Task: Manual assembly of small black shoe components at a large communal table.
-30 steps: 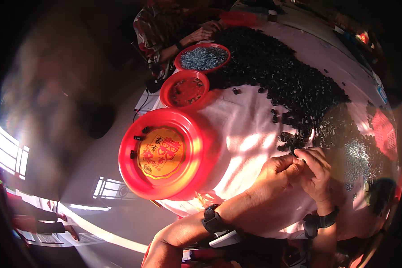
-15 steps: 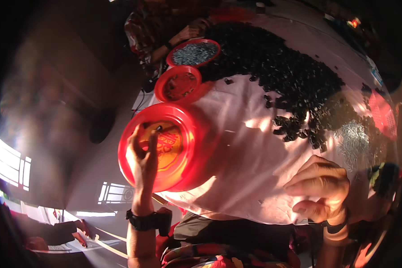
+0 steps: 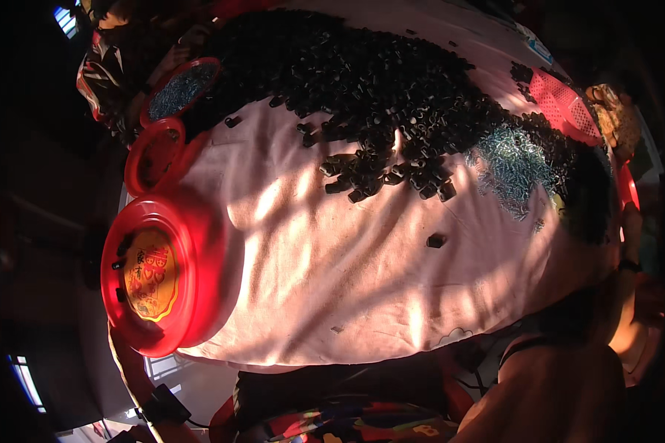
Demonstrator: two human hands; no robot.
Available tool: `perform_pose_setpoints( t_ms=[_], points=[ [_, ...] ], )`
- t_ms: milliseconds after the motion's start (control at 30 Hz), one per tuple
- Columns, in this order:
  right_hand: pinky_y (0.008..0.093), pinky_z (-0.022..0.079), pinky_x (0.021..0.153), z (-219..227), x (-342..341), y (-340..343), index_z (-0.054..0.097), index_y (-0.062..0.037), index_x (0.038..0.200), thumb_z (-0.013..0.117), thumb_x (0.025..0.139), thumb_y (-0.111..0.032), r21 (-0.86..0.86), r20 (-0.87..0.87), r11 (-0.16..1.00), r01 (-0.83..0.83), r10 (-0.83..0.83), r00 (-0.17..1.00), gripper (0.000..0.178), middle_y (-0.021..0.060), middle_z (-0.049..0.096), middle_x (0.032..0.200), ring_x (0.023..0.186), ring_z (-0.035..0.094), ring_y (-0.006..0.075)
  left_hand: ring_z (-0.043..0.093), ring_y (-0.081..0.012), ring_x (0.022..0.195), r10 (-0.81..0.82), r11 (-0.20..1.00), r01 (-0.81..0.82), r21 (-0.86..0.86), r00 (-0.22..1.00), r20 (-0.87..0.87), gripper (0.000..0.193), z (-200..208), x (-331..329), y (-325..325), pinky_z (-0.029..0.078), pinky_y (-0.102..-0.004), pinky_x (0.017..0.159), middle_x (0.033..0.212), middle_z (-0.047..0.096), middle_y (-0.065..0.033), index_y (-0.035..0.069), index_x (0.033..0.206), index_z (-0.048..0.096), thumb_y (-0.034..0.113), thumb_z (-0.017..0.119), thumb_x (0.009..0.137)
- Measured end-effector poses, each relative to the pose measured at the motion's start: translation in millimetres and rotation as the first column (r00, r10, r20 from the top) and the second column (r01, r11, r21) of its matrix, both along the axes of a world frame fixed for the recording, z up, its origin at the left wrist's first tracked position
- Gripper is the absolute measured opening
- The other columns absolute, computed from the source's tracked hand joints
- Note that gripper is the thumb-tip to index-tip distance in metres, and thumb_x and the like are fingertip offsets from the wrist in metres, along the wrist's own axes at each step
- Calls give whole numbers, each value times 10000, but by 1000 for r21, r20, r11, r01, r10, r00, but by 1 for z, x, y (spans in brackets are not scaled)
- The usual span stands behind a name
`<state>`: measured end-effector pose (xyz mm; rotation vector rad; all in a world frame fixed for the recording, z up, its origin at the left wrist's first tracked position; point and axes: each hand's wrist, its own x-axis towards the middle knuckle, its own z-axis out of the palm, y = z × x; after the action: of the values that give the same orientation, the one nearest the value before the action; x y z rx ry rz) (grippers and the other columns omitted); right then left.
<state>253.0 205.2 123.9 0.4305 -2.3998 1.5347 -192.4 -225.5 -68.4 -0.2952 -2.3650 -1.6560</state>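
Observation:
A red basin (image 3: 192, 295) with a yellow printed base stands at the left edge of the cloth. Several small dark pieces (image 3: 120, 263) lie inside it. My left hand (image 3: 128, 369) is in shadow beside the basin's lower rim, its fingers hidden. At the far right, an arm with a dark wristband, apparently mine, reaches up; its right hand (image 3: 631, 221) is close to a red rim (image 3: 627, 186). Those fingers are too dark to make out. One dark hexagonal piece (image 3: 436, 241) lies alone on the cloth.
A pink cloth (image 3: 303, 244) covers the table. Across its far side spreads a pile of dark pieces (image 3: 391, 96), with loose silvery pieces (image 3: 513, 166) at right. A pink perforated basket (image 3: 565, 111), a smaller red bowl (image 3: 129, 166) and a red plate of silvery pieces (image 3: 181, 90) border it. Another person (image 3: 103, 66) sits far left.
The view has swung right, so the table appears further left. My left hand has left the basin's inside. My right hand has moved off the near cloth, where the lone dark piece now shows.

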Motion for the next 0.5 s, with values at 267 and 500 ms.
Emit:
perform_pose_setpoints(
  t_ms=[267,500],
  points=[
    [317,547,696,-10,-21,-17,710,-27,1007,786,867,-198,-65,70,992,111,-106,992,234,53,714,958,807,674,198,640,-124,804,-369,925,380,15,889,271,317,-17,-16,-26,514,-287,738,924,684,-30,24,1165,674,272,574,995],
    [327,548,711,-22,-16,-22,702,-32,1014,789,860,-180,-84,155,977,198,-184,971,231,44,705,958,821,676,205,645,-108,764,-239,971,238,31,949,204,174,-30,-25,-51,515,-261,680,857,683,-23,27,1009,675,180,601,975]
  ],
)
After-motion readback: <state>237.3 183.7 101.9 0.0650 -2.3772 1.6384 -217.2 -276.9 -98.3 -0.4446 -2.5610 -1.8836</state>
